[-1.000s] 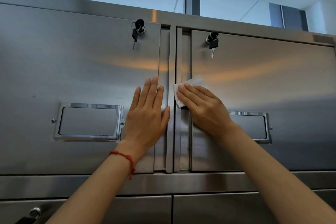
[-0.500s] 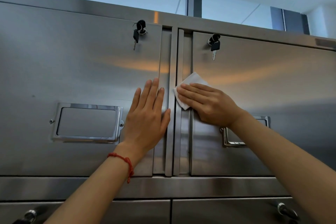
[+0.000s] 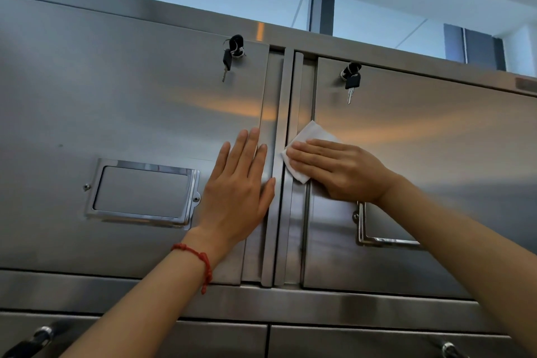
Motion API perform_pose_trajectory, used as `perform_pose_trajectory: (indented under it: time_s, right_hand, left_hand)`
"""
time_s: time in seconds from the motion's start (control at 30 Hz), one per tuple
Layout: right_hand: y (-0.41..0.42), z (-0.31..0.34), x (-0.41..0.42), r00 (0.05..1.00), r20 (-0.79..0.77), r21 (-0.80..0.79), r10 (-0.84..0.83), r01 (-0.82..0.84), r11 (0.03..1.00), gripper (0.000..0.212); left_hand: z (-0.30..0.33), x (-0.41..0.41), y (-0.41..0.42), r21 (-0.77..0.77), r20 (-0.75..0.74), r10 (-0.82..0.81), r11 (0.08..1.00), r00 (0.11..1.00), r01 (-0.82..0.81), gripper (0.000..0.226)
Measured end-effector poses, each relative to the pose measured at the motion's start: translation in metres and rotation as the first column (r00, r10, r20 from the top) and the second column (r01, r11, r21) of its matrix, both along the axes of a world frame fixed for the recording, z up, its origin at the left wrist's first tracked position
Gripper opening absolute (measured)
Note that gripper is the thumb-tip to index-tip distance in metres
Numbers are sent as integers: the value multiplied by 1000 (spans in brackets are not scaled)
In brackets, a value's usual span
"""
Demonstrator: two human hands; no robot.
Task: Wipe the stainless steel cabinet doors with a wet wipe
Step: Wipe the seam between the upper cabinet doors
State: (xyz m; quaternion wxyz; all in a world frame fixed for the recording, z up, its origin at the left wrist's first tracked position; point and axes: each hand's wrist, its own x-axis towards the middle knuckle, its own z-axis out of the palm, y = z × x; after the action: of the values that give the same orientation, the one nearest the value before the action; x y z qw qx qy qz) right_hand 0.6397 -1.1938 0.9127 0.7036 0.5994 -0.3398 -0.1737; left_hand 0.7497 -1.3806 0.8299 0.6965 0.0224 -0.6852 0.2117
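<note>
Brushed steel fills nearly the whole view, with a strip of pale ceiling and dark window frames above the cabinet's top edge. On the left door (image 3: 116,102) a framed label holder (image 3: 142,193) is screwed to the panel, and higher up, toward the door's inner edge, a black-headed key (image 3: 229,58) hangs from its lock. The left hand (image 3: 241,195) lies flat on this door beside the vertical handle strip (image 3: 268,168), fingers straight and together, pointing upward, holding nothing; a red bracelet (image 3: 200,259) circles its wrist. Just past the centre seam, the wet wipe (image 3: 308,136) is spread against the inner edge of the right door (image 3: 436,139), overlapping that door's own handle strip. The right hand (image 3: 340,168) presses it there with straight fingers pointing left, so only the wipe's upper corner and lower left edge show around them. Above it a second key (image 3: 352,80) dangles from the right door's lock, and below the wrist a second label holder (image 3: 386,234) is partly covered by the forearm. Along the bottom edge, lower doors with dark knobs are just visible.
</note>
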Motion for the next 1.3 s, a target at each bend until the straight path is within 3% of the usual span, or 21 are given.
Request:
perform_pose_trajectory:
  time_s: [0.53,1.3]
  right_hand:
    - [1,3,-1,1000,-2,86,26,-25,996,33]
    - [-10,-21,-6,982,136,-91,134,-122,988,33]
  left_hand:
    - [0,1,1,5,1,-2,1000,1000,2,64]
    - [-1,0,0,7,-19,-8,1000,1000,8,61]
